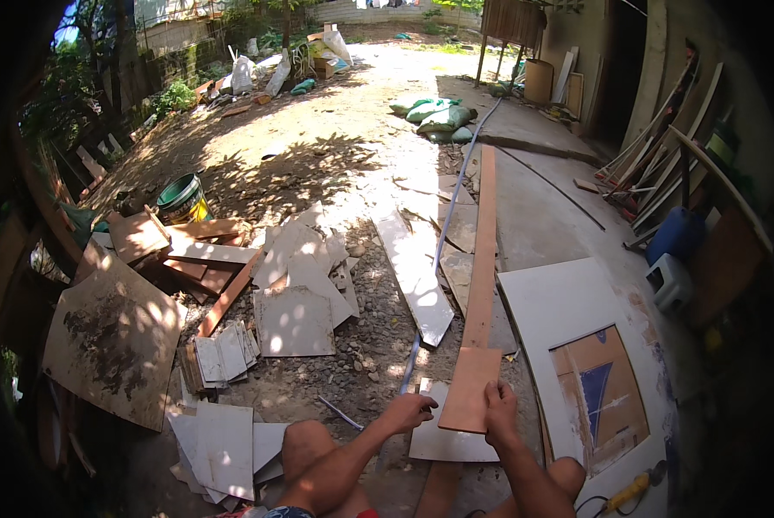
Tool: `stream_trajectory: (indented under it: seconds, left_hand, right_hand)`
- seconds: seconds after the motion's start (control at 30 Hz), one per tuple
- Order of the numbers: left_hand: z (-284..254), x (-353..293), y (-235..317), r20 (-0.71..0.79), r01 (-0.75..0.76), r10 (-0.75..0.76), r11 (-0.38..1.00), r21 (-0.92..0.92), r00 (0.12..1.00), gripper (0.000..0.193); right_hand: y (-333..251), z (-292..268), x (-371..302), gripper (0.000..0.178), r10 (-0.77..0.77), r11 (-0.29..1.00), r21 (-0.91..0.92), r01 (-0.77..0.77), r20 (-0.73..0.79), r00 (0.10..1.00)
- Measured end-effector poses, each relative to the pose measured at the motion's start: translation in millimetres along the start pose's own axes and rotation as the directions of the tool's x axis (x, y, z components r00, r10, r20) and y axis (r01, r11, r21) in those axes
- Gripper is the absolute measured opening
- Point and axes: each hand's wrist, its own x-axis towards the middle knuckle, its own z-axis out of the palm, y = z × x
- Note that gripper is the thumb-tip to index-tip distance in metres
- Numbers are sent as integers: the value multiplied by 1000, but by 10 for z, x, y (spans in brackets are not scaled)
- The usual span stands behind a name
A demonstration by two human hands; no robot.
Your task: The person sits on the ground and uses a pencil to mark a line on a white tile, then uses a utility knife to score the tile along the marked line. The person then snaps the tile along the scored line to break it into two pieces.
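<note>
Right hand (501,414) gripping right edge of short brown board (471,388)! Board between hands, overlapping white sheet (430,445) in view. Left hand (407,413) just beside, fingers loosely curled; cannot tell if anything's inside. Long plank (484,250) stretching away beyond board. Yellow power tool (630,494) lower right.

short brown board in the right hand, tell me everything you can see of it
The board is a flat, reddish-brown, four-sided piece that looks like wood, its near edge showing some thickness. The grip of the right hand holds its right edge, thumb on the face. It overlaps a white sheet and a long plank in view; whether it touches them is unclear.
</note>
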Motion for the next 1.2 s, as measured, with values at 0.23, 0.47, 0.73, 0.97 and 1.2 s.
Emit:
stream_trajectory:
  seconds: [0.23, 0.47, 0.73, 0.97, 1.2]
  left_hand:
    - [-20, 82, 78, -35, -22, 24, 999, 39, 999, 38]
    - [44, 104, 218, -30, 51, -52, 998, -31, 998, 33]
    - [116, 196, -82, 56, -10, -2, 975, 220, 998, 48]
    - [92, 238, -72, 44, -60, 49, 952, 301, 998, 41]
    - [190, 219, 49, -89, -182, 181, 983, -11, 980, 27]
  right_hand:
    - [-91, -60, 28, 39, 34, 999, -34, -34, -3, 999]
    - [-46, -79, 106, 48, -8, 992, -128, 3, -42, 999]
    - [11, -27, 115, 51, -35, 987, -161, 24, -62, 997]
    - [-80, -76, 125, 52, -55, 979, -200, 42, -57, 997]
    - [35, -115, 77, 58, -51, 960, -278, 22, -95, 994]
